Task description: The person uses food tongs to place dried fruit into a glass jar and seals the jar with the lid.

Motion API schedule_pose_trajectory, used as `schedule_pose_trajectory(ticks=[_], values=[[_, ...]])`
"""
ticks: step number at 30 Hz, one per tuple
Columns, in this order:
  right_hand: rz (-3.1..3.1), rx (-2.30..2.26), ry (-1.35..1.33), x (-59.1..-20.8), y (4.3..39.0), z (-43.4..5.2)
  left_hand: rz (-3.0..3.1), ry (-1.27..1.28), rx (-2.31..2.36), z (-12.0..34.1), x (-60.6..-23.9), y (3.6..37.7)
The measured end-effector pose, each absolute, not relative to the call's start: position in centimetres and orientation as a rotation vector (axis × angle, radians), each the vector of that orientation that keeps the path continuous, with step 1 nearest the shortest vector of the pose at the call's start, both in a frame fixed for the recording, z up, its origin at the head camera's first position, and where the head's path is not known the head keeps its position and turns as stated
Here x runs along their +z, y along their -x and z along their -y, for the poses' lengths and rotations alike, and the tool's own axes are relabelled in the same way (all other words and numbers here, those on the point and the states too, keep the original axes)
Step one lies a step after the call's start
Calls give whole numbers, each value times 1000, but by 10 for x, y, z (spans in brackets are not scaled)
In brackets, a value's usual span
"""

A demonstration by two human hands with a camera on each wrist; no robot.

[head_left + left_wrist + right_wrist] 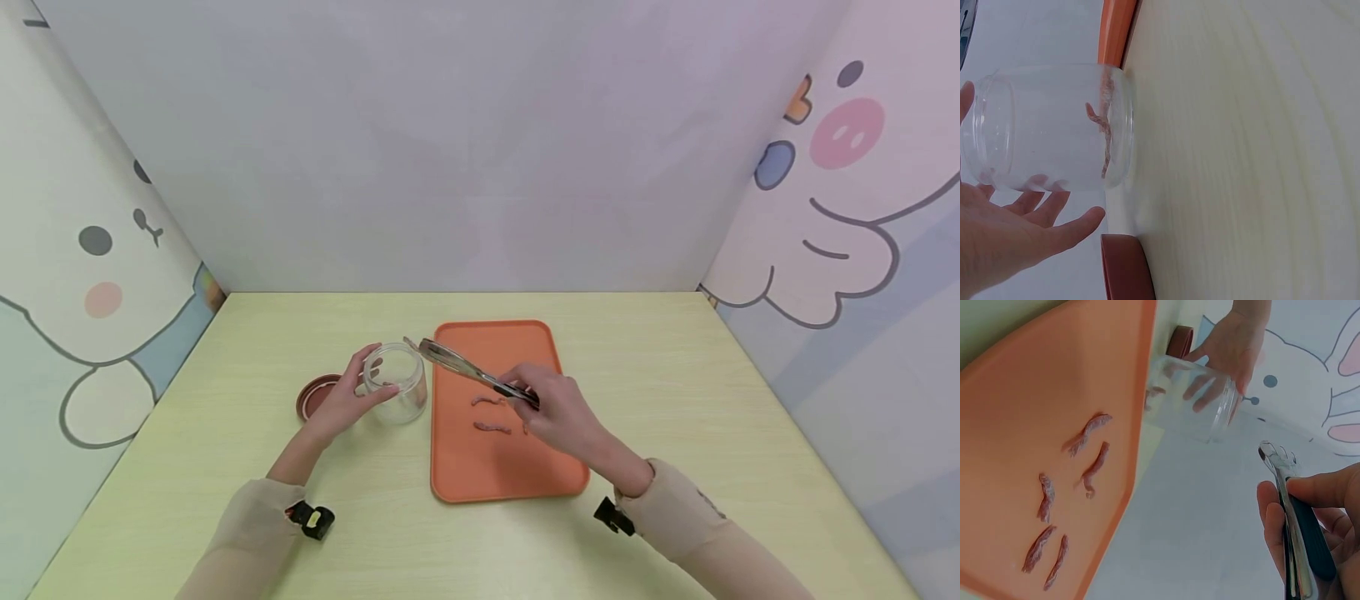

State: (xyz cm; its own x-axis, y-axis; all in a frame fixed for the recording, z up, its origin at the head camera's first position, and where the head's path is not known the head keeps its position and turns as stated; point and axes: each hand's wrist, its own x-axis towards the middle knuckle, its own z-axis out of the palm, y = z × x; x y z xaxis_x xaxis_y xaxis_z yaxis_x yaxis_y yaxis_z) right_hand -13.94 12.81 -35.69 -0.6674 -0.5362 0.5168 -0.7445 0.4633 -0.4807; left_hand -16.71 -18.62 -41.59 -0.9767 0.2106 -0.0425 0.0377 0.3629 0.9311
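A clear glass jar (397,387) stands on the table, left of an orange tray. My left hand (351,400) grips it around the rim, thumb on the near side and fingers on the far side. At least one twisted reddish-brown strip (1107,140), like dried meat, lies in the bottom of the jar. My right hand (551,408) holds metal food tongs (468,368) with dark handles. Their tips are above the jar's right rim, and a small strip (410,342) sticks out of them. Several similar strips (1094,469) lie on the tray, partly under my right hand in the head view.
The orange tray (480,475) has a low raised rim and lies at the middle of the pale wood table (375,533). A brown-red lid (309,396) rests on the table left of the jar, partly behind my left hand. Walls with cartoon prints enclose the table.
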Motion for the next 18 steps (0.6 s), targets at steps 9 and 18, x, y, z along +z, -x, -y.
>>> schedule_pose_trajectory(ticks=[9, 18], values=[[2393, 1073, -1166, -363, 141, -110, -2417, -237, 1712, 181, -398, 159], [2508, 1077, -1102, -369, 140, -98, -2438, -235, 1680, 175, -385, 151]])
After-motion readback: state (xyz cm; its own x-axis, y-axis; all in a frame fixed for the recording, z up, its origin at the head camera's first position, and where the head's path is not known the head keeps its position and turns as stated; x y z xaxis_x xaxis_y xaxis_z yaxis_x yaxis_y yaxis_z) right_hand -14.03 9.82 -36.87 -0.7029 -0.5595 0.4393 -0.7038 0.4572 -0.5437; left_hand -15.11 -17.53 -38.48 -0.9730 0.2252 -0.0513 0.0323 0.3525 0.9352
